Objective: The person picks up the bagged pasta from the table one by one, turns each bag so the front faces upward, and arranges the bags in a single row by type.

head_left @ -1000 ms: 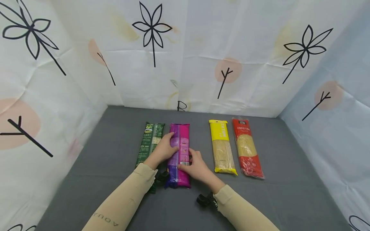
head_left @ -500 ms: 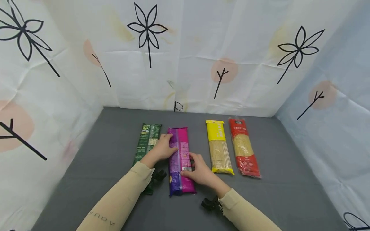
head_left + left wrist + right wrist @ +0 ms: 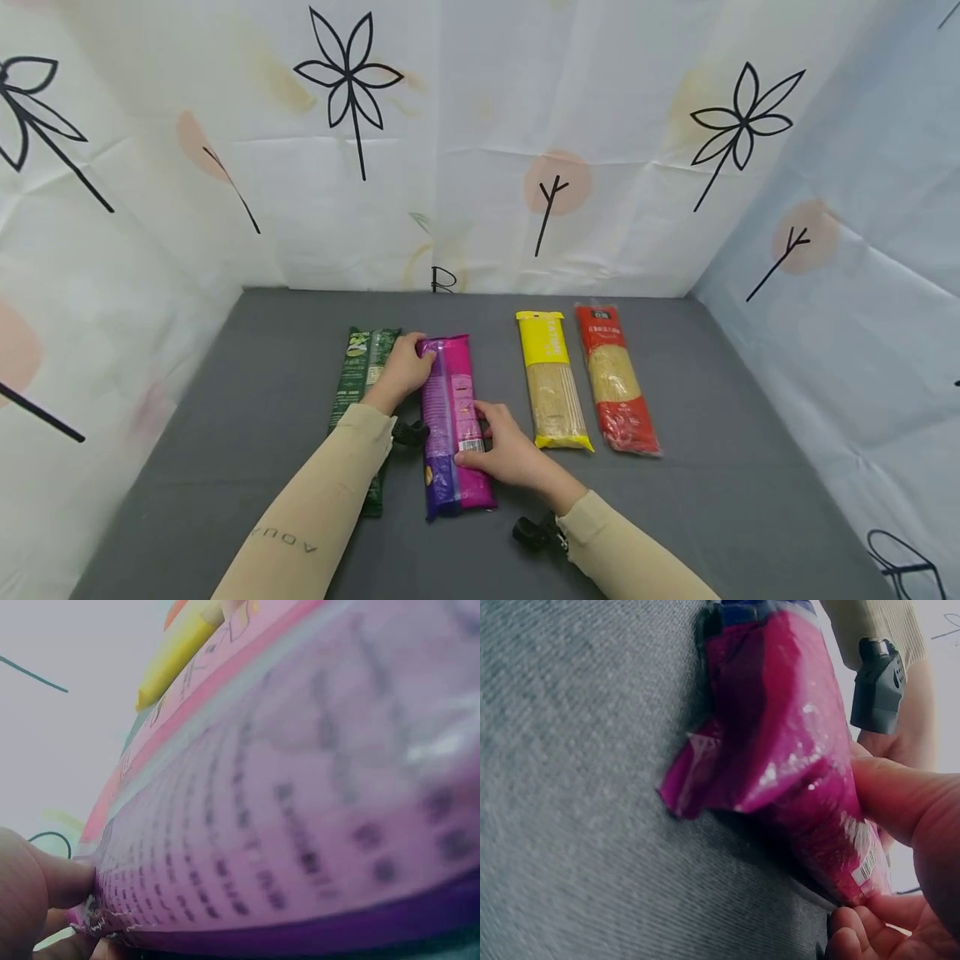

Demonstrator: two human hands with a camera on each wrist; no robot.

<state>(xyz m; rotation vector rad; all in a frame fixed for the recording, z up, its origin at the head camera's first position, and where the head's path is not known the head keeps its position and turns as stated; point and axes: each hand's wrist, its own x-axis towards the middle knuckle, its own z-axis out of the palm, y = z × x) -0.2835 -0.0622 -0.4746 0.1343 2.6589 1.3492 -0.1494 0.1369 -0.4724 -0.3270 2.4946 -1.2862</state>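
Note:
A purple and pink noodle packet (image 3: 453, 417) lies lengthwise on the dark grey table, its printed side with a barcode facing up. My left hand (image 3: 403, 371) pinches it at the upper left corner, thumb on the printed face, as the left wrist view also shows. My right hand (image 3: 508, 450) grips the lower right edge, thumb on top and fingers at the side; in the right wrist view, the packet's crimped end (image 3: 686, 784) is close to the cloth. A dark green packet (image 3: 351, 383) lies at the left, partly covered by my left hand and sleeve.
Right of the purple packet lie a yellow-topped noodle packet (image 3: 556, 383) and a red noodle packet (image 3: 619, 379), side by side. The grey table (image 3: 720, 517) is enclosed by white patterned cloth (image 3: 480, 208) at the back and both sides.
The purple packet has shifted slightly toward me and away from the green one. My left hand has slid up to its top corner. The head view has turned a little to the right.

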